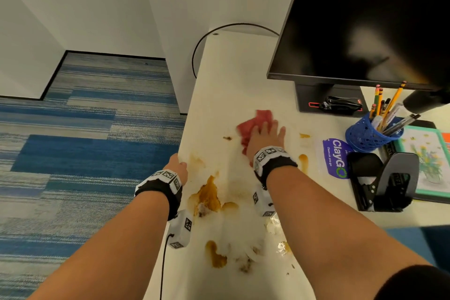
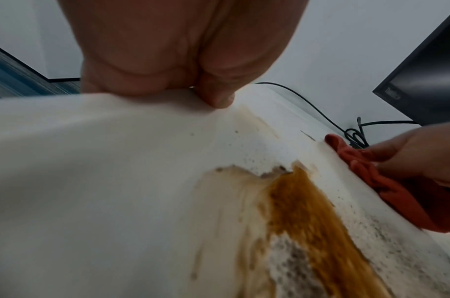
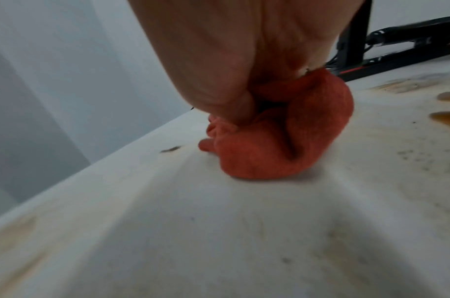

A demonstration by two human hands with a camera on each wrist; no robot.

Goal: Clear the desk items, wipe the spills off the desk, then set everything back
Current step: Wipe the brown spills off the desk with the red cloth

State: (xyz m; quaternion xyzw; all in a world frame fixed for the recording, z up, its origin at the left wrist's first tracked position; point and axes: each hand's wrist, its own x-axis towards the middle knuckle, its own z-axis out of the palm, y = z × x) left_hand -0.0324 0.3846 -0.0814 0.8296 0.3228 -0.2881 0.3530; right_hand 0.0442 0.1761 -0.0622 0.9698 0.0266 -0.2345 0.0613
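Note:
Brown spills (image 1: 209, 195) spread over the white desk (image 1: 231, 80), with more near the front (image 1: 215, 254) and small drops (image 1: 303, 162) on the right. My right hand (image 1: 266, 136) lies flat with spread fingers on a red cloth (image 1: 253, 124) and presses it onto the desk beyond the big spill. In the right wrist view the cloth (image 3: 282, 141) is bunched under my palm. My left hand (image 1: 179, 168) holds the desk's left edge, thumb (image 2: 216, 98) on top and fingers hidden below. The left wrist view shows the spill (image 2: 308, 221) close up.
A black monitor (image 1: 365, 19) stands at the back right, with a stapler (image 1: 342, 103) on its base. Right of my hand are a purple sticker (image 1: 337, 158), a blue pen cup (image 1: 370, 134), a black hole punch (image 1: 382, 182) and a flower picture (image 1: 428, 161). A cable (image 1: 202, 44) loops at the far corner.

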